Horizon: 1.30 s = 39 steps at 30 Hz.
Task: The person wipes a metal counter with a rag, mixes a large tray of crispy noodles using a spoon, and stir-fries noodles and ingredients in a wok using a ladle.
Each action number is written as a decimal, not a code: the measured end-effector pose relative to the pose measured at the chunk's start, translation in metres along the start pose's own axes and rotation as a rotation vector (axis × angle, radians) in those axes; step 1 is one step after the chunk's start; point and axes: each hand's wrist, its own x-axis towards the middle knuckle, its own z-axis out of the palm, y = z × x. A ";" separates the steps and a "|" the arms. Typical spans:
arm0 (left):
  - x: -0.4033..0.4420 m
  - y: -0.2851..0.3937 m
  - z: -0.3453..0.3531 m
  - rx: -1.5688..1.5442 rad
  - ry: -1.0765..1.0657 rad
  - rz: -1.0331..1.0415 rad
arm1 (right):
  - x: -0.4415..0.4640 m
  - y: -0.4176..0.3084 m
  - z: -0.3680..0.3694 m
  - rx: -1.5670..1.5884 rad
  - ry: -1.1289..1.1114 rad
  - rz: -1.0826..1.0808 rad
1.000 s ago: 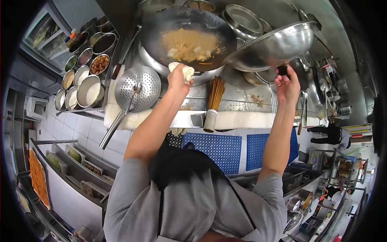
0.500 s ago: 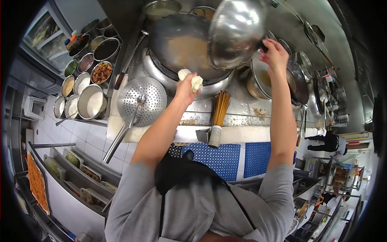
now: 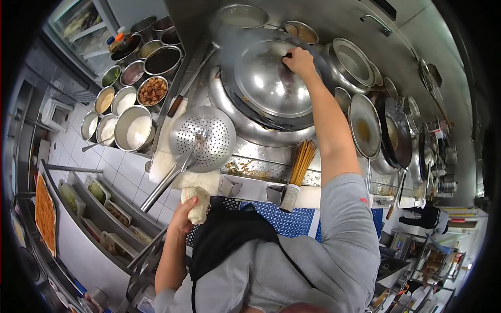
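Note:
My right hand (image 3: 301, 62) is closed around the dark knob of a domed metal lid (image 3: 263, 81). The lid sits over a dark wok (image 3: 233, 91) on the stove, hiding what is inside, and steam rises at its far left side. Down by my waist, my left hand (image 3: 182, 218) grips a bunched, pale cloth (image 3: 197, 206). A perforated strainer (image 3: 203, 140) with a long metal handle lies just beyond the cloth. To the right, a bamboo wok brush (image 3: 299, 172) leans at the stove's front edge.
Metal pots of ingredients, including one of brown chunks (image 3: 152, 91), crowd the left side. A ladle (image 3: 193, 78) lies between them and the wok. A mesh strainer (image 3: 365, 125) and more pans stand at right. A person (image 3: 422, 219) is far off at the right.
My right hand has brought the lid leftward and down onto the wok, covering its brown liquid. My left hand has drawn back from the wok toward my body with the cloth.

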 end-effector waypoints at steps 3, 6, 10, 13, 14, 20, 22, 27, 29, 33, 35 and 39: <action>-0.004 -0.001 0.003 0.007 -0.048 0.014 | -0.010 -0.002 -0.004 0.000 -0.034 -0.020; 0.018 0.000 0.034 0.245 -0.241 0.100 | -0.046 -0.004 -0.034 0.030 0.022 -0.020; 0.036 -0.002 0.115 1.085 -0.353 0.461 | -0.141 0.009 -0.071 0.406 -0.028 -0.107; 0.080 -0.053 0.135 1.681 -0.324 0.689 | -0.256 0.023 -0.108 0.806 -0.517 -0.085; 0.086 -0.072 0.136 1.871 -0.294 0.694 | -0.330 0.053 -0.100 0.825 -0.660 -0.249; 0.067 -0.079 0.147 2.046 -0.149 0.807 | -0.519 0.070 -0.014 1.152 -1.219 0.393; 0.063 -0.078 0.148 2.052 -0.133 0.726 | -0.567 0.073 0.058 1.173 -1.191 0.563; 0.059 -0.081 0.148 2.057 -0.109 0.722 | -0.579 0.023 0.151 1.258 -0.945 0.728; 0.058 -0.078 0.148 2.052 -0.103 0.700 | -0.559 0.003 0.168 1.253 -0.864 0.700; 0.051 -0.077 0.141 1.961 -0.108 0.782 | -0.530 -0.018 0.185 1.224 -0.852 0.562; 0.039 -0.070 0.134 1.871 -0.138 0.901 | -0.526 -0.010 0.213 1.068 -0.951 0.495; 0.005 -0.052 0.077 1.482 -0.432 0.784 | -0.528 -0.025 0.151 0.089 -0.720 -0.171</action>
